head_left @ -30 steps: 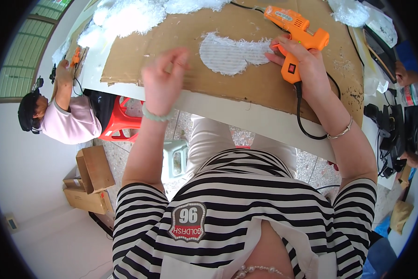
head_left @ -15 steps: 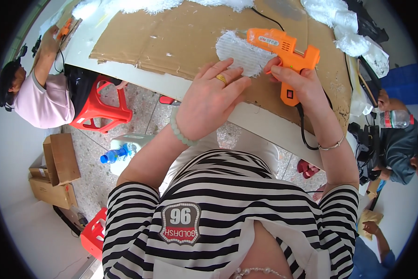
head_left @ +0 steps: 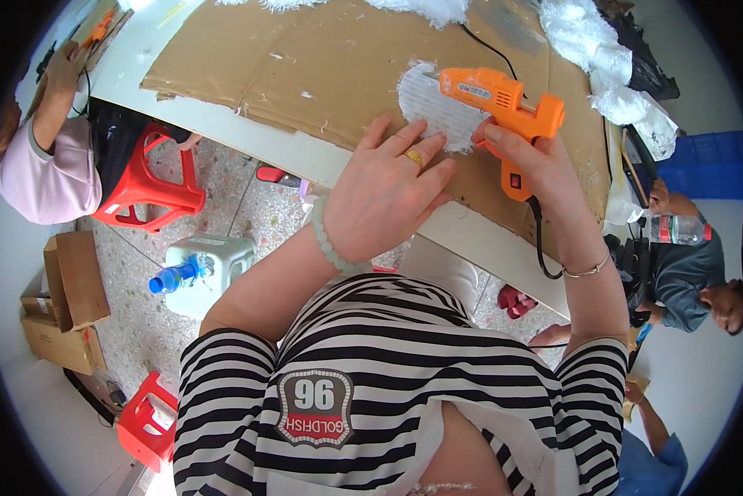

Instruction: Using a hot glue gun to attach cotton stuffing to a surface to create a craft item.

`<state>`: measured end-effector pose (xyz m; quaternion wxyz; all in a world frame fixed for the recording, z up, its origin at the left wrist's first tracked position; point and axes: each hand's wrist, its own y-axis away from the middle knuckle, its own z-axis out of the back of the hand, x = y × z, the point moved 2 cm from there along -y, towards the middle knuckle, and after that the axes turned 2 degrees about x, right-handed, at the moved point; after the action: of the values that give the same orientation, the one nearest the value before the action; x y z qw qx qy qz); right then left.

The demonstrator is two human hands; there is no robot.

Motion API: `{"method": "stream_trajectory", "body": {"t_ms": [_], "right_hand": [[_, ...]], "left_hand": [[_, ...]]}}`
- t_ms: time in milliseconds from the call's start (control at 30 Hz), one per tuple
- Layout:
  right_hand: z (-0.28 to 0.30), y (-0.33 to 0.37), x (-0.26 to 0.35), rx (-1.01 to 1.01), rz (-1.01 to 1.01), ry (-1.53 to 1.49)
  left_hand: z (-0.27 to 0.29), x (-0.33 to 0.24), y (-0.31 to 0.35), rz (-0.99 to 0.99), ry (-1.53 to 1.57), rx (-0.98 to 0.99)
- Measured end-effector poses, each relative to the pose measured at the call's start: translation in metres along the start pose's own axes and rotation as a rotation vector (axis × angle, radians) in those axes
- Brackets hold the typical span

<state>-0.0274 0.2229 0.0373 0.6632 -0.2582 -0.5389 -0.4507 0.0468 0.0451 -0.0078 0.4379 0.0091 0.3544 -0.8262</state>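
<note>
My right hand [head_left: 543, 169] is closed around the grip of an orange hot glue gun [head_left: 504, 101], its fingers at the trigger. The gun's nozzle points left, over the upper part of a white, ribbed, oval piece with frayed edges [head_left: 428, 106]. That piece lies flat on a brown cardboard sheet [head_left: 272, 78]. My left hand [head_left: 388, 186] is palm down with its fingers stretched out, their tips at the near-left edge of the white piece. Whether any glue comes out of the nozzle is too small to tell.
White fluffy material [head_left: 582, 37] lies along the far side of the table. The gun's black cord hangs below its grip. At the left a person in pink [head_left: 49, 169] sits on a red stool [head_left: 152, 186]. Another person [head_left: 694, 273] is at the right, near a plastic bottle [head_left: 677, 229].
The whole view has shifted a little. My left hand has drawn slightly back toward the near-left edge of the white piece. My right hand still grips the glue gun, its nozzle still over the piece.
</note>
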Motion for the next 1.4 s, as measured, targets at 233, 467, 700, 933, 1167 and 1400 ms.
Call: {"method": "stream_trajectory", "body": {"t_ms": [233, 467, 700, 933, 1167, 1400], "right_hand": [[-0.002, -0.002, -0.001, -0.049, -0.072, 0.039], [0.001, -0.001, -0.002, -0.075, -0.077, 0.041], [0.004, -0.008, -0.004, -0.063, -0.094, 0.134], [0.005, -0.01, -0.006, -0.05, -0.054, 0.179], [0.005, -0.015, -0.005, -0.012, -0.058, 0.229], [-0.001, -0.014, 0.002, 0.018, -0.059, 0.203]], "left_hand": [[0.0, 0.001, 0.001, 0.034, 0.0, 0.035], [-0.002, 0.001, 0.003, 0.031, 0.006, 0.024], [-0.004, 0.001, 0.002, 0.02, 0.002, -0.015], [-0.003, 0.001, 0.002, 0.029, -0.003, -0.015], [-0.004, 0.002, 0.003, 0.032, 0.0, -0.021], [-0.003, 0.002, 0.003, 0.033, -0.001, -0.025]]}}
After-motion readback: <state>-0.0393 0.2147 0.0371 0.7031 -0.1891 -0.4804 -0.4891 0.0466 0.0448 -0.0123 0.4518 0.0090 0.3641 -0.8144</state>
